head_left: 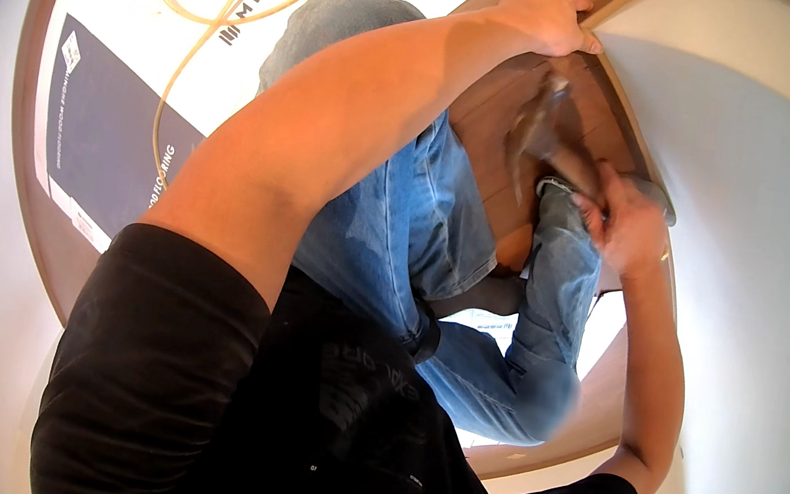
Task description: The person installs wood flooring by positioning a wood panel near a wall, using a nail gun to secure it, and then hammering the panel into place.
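Observation:
My right hand (628, 226) is closed round the handle of a hammer (536, 125), which is smeared by motion above the brown wood floor (489, 99). Farther off, my left hand (546, 18) reaches across to the corner where the floor meets the wall. Its bent fingers press on a narrow wooden trim strip (613, 76) along the floor's edge. Whether something small is also pinched there is hidden. The hammer's head points toward the left hand, apart from it.
My jeans-clad legs (374, 214) are folded on the floor between the arms. A white and dark-blue printed floor cover (117, 107) lies at the left, with a yellowish hose (167, 84) looped over it. A pale wall (753, 217) rises close on the right.

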The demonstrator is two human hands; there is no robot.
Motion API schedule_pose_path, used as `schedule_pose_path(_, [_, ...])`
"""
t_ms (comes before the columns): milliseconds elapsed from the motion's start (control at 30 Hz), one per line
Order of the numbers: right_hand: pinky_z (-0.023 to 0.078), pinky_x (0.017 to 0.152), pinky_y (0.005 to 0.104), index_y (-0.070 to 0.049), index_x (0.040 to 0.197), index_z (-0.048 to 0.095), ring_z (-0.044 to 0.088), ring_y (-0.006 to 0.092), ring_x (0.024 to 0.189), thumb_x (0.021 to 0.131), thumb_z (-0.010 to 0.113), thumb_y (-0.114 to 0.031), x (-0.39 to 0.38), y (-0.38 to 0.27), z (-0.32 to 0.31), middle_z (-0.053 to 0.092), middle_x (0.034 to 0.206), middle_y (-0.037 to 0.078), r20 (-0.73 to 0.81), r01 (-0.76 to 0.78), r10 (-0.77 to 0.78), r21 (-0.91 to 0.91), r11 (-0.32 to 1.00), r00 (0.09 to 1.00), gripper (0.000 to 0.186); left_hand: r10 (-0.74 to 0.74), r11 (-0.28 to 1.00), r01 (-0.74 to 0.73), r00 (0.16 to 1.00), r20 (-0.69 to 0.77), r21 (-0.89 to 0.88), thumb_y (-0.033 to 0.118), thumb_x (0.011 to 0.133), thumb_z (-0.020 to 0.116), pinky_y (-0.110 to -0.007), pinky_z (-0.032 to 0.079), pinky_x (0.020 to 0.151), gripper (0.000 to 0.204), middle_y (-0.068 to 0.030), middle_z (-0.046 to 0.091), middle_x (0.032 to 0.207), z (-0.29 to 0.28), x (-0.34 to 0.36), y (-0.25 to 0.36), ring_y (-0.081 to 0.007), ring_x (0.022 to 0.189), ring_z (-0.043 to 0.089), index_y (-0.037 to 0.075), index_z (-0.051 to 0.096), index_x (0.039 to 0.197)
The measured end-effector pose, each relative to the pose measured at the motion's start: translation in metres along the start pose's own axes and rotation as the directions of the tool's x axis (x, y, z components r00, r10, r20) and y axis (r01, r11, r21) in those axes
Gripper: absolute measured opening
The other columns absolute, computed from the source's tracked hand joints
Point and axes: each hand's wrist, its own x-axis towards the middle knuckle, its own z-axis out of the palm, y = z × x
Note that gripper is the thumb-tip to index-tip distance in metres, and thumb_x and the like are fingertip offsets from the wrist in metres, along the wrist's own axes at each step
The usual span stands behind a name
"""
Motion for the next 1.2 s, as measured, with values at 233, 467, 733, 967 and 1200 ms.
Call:
schedule_pose_path(233, [0.059,0.07,0.0471,-0.014,0.132,0.065,0.072,0.0352,0.084,0.094,0.073,-0.048,0.007,0.004,-0.009,0.072,0.098,0.011,0.043,-0.173,0.177,-0.085,0.981,0.983,0.052,0.01,1.0,-0.011,0.999,-0.039,-0.026,0.056,0.091,0.075,-0.045,0.052,0.106,0.072,-0.0129,0.068,0.14,0.004,-0.004,0.002,-0.0335,0.13,0.063,0.015,0.061,0.148])
schedule_pose_path(467, [0.058,0.071,0.0502,-0.015,0.139,0.061,0.072,0.0378,0.088,0.099,0.066,-0.052,0.003,-0.008,-0.012,0.073,0.102,0.014,0.236,0.154,-0.125,-0.107,0.982,0.964,0.054,0.007,1.0,-0.007,1.0,-0.005,0.005,0.055,0.09,0.076,-0.046,0.052,0.106,0.071,-0.012,0.069,0.139,0.002,0.002,0.0,-0.0331,0.131,0.063,0.015,0.062,0.148])
schedule_pose_path(733, [0.059,0.07,0.0489,-0.017,0.14,0.062,0.073,0.0372,0.088,0.1,0.064,-0.053,0.003,-0.024,-0.012,0.073,0.103,0.014,0.177,0.028,-0.004,-0.131,0.991,0.984,0.054,-0.015,1.0,0.015,1.0,-0.01,-0.026,0.055,0.091,0.075,-0.046,0.052,0.107,0.073,-0.0111,0.065,0.144,0.003,0.003,-0.004,-0.0329,0.134,0.06,0.015,0.06,0.149])
schedule_pose_path(967, [0.059,0.067,0.0466,-0.017,0.138,0.063,0.074,0.0356,0.087,0.101,0.062,-0.055,0.004,-0.012,0.001,0.073,0.102,0.013,0.053,-0.302,0.316,-0.186,0.935,0.947,0.053,0.024,0.999,-0.022,0.997,-0.067,0.029,0.055,0.092,0.074,-0.046,0.051,0.108,0.073,-0.0116,0.063,0.147,0.006,0.001,0.002,-0.0324,0.136,0.059,0.014,0.058,0.151])
schedule_pose_path(1200, [0.058,0.064,0.0487,-0.022,0.139,0.064,0.073,0.0341,0.084,0.097,0.066,-0.055,-0.003,-0.015,0.01,0.071,0.096,0.01,0.06,-0.076,0.086,-0.148,0.986,0.994,0.054,0.001,1.0,-0.001,1.0,-0.021,0.01,0.054,0.092,0.074,-0.045,0.052,0.107,0.074,-0.0108,0.064,0.146,0.003,0.0,0.003,-0.0312,0.135,0.06,0.014,0.057,0.153])
